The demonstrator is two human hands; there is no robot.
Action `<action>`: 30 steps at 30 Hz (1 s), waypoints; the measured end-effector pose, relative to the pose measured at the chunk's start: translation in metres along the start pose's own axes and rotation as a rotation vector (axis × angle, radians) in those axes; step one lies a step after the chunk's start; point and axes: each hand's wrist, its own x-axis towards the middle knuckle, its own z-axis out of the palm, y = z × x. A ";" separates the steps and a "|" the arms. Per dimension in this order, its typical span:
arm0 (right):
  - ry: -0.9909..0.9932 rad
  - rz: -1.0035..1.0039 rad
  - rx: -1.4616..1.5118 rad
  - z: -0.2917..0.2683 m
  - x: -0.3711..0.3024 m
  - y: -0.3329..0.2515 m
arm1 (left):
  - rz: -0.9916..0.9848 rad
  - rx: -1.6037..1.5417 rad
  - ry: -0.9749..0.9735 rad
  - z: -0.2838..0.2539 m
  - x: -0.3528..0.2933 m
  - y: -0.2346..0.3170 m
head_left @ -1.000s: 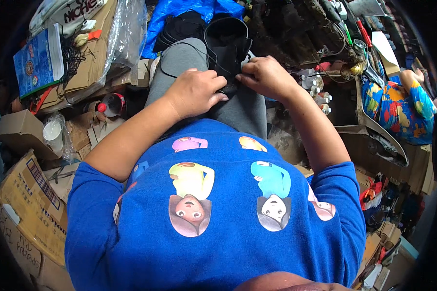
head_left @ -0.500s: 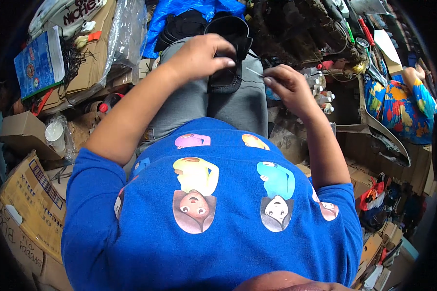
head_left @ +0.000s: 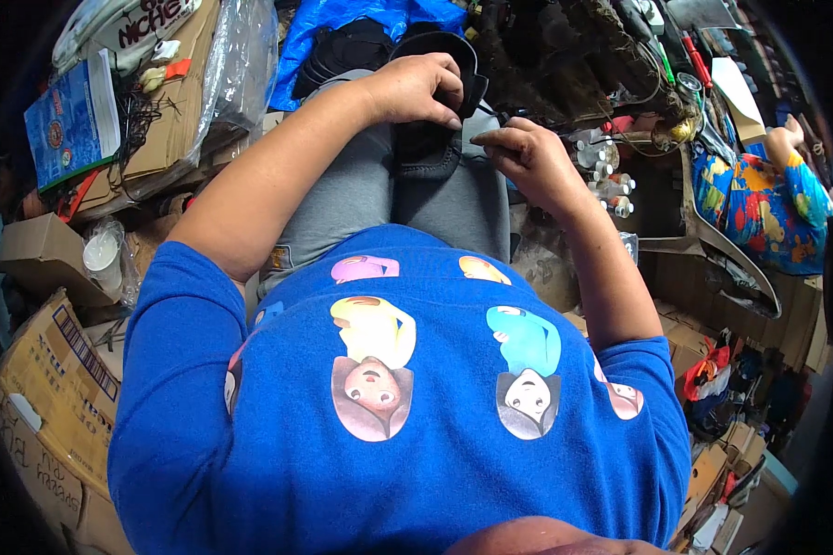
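Black, shoe-like material is formed into one piece (head_left: 426,157) laid across grey-trousered thighs (head_left: 477,199), upper middle of the frame, with its curved rim uppermost and stitch-like marks along its lower edge; its upper part is grasped by the left hand (head_left: 416,90), fingers bent over it; the right hand (head_left: 532,157) is held just beside its right edge, fingertips drawn together, though whether anything is pinched there cannot be told; for clean work, the piece is best braced against the thighs, its edge held taut by the left hand, and any pull made evenly by the right, with fingertips kept clear of any point; as counted, two working hands and one held piece are seen; one blue book (head_left: 69,125) is seen at upper left, one white cup (head_left: 103,254) at left, and at least four clear bottles (head_left: 617,190) right of centre; the stacked black pieces (head_left: 347,57), top centre, cannot be counted.
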 end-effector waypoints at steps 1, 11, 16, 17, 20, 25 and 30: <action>0.000 0.002 -0.001 0.000 0.001 -0.001 | 0.005 -0.007 -0.024 0.001 0.003 0.001; -0.049 0.042 -0.033 -0.003 0.012 0.002 | 0.048 -0.054 -0.175 -0.006 0.010 0.000; -0.069 0.161 0.218 0.000 0.010 0.015 | 0.041 -0.096 -0.156 -0.006 0.007 -0.004; -0.071 0.161 0.217 -0.002 0.010 0.012 | 0.040 -0.097 -0.154 -0.006 0.008 -0.005; -0.106 0.101 -0.027 -0.010 0.015 -0.006 | -0.004 -0.145 -0.164 -0.004 0.006 -0.007; -0.070 -0.107 -0.131 -0.011 0.023 0.001 | -0.003 -0.105 -0.156 -0.003 0.009 -0.004; -0.121 0.119 0.154 0.000 0.018 0.021 | 0.009 -0.131 -0.150 -0.004 0.005 -0.005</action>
